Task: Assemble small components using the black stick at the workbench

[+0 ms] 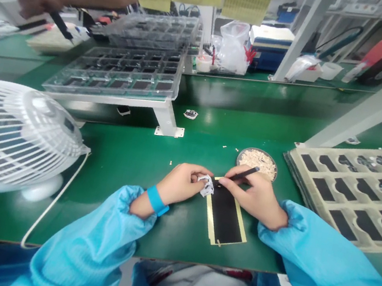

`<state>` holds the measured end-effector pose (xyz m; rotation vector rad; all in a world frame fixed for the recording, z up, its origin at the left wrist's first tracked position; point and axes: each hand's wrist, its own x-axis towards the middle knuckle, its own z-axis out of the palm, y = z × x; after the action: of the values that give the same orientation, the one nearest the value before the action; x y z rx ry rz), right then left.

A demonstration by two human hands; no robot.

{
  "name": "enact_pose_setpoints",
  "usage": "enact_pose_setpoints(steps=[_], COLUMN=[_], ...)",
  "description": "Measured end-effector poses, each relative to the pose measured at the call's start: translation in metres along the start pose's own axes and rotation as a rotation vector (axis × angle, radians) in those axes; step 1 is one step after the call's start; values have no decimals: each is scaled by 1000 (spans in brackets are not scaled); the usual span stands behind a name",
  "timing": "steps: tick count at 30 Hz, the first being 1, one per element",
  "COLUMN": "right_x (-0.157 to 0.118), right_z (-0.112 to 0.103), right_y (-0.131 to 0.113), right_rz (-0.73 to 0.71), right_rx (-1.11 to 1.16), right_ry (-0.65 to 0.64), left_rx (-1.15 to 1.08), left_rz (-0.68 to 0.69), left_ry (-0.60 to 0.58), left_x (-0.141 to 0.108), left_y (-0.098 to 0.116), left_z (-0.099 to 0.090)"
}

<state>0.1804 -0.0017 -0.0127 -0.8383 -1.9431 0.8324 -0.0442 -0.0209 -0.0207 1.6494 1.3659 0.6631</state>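
Just beyond right hand (258, 197), dish (239, 158).

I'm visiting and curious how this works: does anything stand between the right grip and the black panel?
Nothing visible does: the right grip, holding a dark tool, is at the far end of the black panel. The left grip holds a white part to one side.

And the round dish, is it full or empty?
Not empty: pale bits spread across the dish behind the right hand, nearly to its rim. Their depth, I cannot tell.
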Motion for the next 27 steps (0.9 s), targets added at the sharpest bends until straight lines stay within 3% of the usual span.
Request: enact_pose_setpoints(steps=[9,14,18,23,25,27], right_x=[-1,4,11,3,-7,-19], right_z=[3,-8,-14,-24,-47,-87], right_y=[5,8,10,-9,-21,-29], right_rz=[58,255,250,205,194,228], right_rx=[47,346,435,489,475,340], right_ry=[-61,-198,-255,-129,-33,130], left_rx=[61,102,101,-105,-242,-348], left_rz=[32,22,28,27,-27,-85], left_ry=[-21,-22,-31,-32,4,57], left_x=[-1,0,1,3,5,6], left_y=[-5,-5,-5,-2,0,4], left_z=[-1,-2,-1,-3,-7,-13])
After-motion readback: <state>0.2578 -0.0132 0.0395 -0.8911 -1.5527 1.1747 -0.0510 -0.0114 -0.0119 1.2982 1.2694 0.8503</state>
